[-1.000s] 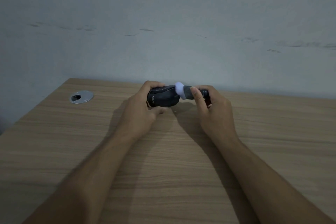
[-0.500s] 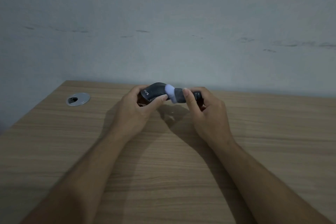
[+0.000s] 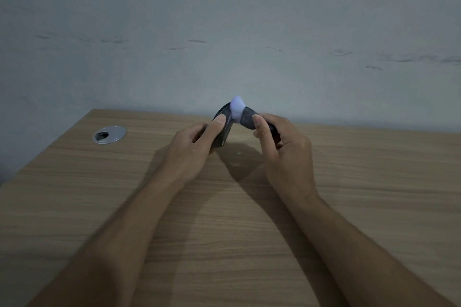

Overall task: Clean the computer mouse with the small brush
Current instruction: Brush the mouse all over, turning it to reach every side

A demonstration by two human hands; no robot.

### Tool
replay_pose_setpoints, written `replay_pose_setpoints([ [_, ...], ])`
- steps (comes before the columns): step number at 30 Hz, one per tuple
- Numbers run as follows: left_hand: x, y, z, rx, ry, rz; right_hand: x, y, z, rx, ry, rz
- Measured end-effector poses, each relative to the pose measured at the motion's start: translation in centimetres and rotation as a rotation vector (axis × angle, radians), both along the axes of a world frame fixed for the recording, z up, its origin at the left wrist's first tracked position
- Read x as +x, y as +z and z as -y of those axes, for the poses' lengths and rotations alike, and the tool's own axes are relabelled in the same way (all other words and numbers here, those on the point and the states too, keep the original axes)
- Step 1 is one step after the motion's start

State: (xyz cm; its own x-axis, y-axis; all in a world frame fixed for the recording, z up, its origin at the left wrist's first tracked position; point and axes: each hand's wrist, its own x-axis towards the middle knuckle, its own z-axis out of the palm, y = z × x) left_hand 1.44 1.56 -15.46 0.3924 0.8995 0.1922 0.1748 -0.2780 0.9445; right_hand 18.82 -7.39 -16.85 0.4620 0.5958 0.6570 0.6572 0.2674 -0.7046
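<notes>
Two bare forearms enter from the near edge and converge over the light wood-grain desk top point(image 3: 349, 182), casting a dark shadow on it beneath the hands.

Left hand point(image 3: 192, 149): curled closed around the dark grey plastic computer mouse point(image 3: 222, 129), thumb laid along its near face, other fingers hidden behind it. The mouse is tipped up on end, lifted off the desk, its lower end just right of the left palm.

Right hand point(image 3: 284, 147): pinched shut on the small brush with a dark handle and pale lilac bristle tuft point(image 3: 243, 113), thumb on the near side of the dark ferrule. The bristles point up and leftward, touching the top end of the mouse, just beyond the left thumb tip.

Round silver metal cable grommet point(image 3: 109, 134): set flush in the desk, well left of the left hand.

Pale grey scuffed wall point(image 3: 224, 32): beyond both hands, behind the far desk edge.
</notes>
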Motion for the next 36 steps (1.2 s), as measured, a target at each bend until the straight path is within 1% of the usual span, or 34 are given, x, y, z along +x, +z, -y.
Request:
replay_pose_setpoints([
  [1, 0.0, 0.0, 0.0, -0.017, -0.017, 0.020, 0.0, 0.0, 0.0, -0.010, 0.029, 0.013],
  [3, -0.2, -0.2, -0.4, -0.069, 0.015, 0.060, -0.2, 0.0, 0.2, -0.057, 0.124, 0.088],
  [7, -1.1, -0.9, -2.2, -0.245, 0.059, 0.182, -0.9, 0.0, 0.4, -0.148, 0.291, 0.233],
  [9, -1.1, -1.0, -2.4, -0.254, 0.045, 0.233, -0.9, 0.0, 0.4, -0.156, 0.293, 0.254],
  [11, -1.0, -0.9, -2.3, -0.253, 0.017, 0.255, -0.6, 0.0, 0.2, -0.108, 0.232, 0.212],
  [12, -1.0, -0.8, -2.0, -0.231, -0.005, 0.241, -0.4, -0.1, 0.1, -0.086, 0.186, 0.163],
  [15, -0.7, -0.6, -1.0, -0.081, -0.033, 0.087, 0.4, 0.0, 0.0, -0.086, 0.056, 0.006],
  [18, -0.3, -0.8, -0.6, 0.032, 0.030, -0.014, 0.6, 0.2, 0.3, -0.064, 0.046, -0.074],
  [19, -0.2, -0.8, -0.7, 0.068, 0.067, -0.043, 0.4, 0.4, 0.4, -0.056, 0.066, -0.053],
  [22, -0.2, -1.1, -1.0, 0.091, 0.128, -0.032, -0.2, 0.4, 0.6, -0.061, 0.126, 0.095],
  [23, -0.2, -1.0, -0.9, 0.098, 0.130, -0.030, -0.4, 0.4, 0.6, -0.058, 0.124, 0.111],
  [26, -0.1, -1.2, -1.0, 0.146, 0.120, -0.026, -0.1, 0.5, 0.3, -0.023, 0.038, 0.030],
  [30, -0.2, -1.2, -0.5, 0.291, 0.129, -0.113, 0.9, 0.5, 0.6, -0.061, -0.013, -0.047],
  [33, -0.4, -1.5, -0.9, 0.420, 0.162, -0.126, 0.6, 0.2, 0.5, -0.103, 0.035, 0.022],
  [36, -0.4, -1.3, -0.9, 0.515, 0.143, -0.179, 0.2, 0.0, 0.1, -0.107, 0.065, 0.080],
])
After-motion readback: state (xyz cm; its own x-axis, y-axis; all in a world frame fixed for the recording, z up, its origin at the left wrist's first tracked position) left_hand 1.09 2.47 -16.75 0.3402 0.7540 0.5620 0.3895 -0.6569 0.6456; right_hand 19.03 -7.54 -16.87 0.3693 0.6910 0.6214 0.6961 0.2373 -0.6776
